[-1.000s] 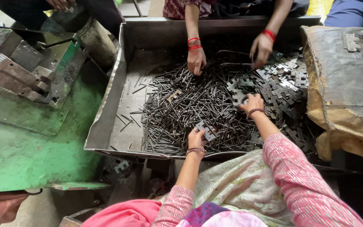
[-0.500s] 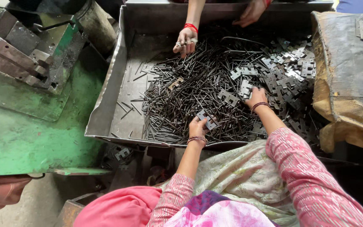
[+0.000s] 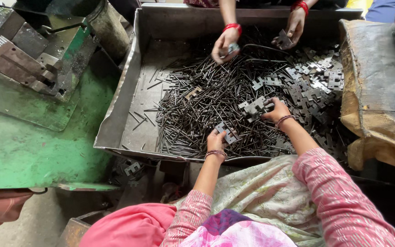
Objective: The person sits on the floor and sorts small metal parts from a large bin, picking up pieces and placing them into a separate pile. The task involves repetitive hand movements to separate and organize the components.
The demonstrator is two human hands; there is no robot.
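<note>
While the left hand [image 3: 216, 139] is clamped on a notched hinge plate [image 3: 225, 132] over the pin heap [image 3: 197, 107] near the tray's front rim [image 3: 115, 147], the right hand [image 3: 276, 110] closes on another plate [image 3: 253, 107] mid-tray. Recommended practice, in my judgement: grip each plate by its edges, lift it clear of loose pins, and stay apart from the co-worker's hands [image 3: 222, 45] at the far side.

Pink patterned long sleeves cover both arms to the forearm. The left hand [image 3: 216, 141] and right hand [image 3: 277, 110] each wear dark beaded bangles at the wrist. A bright pink scarf and pale floral cloth drape the lap.
</note>
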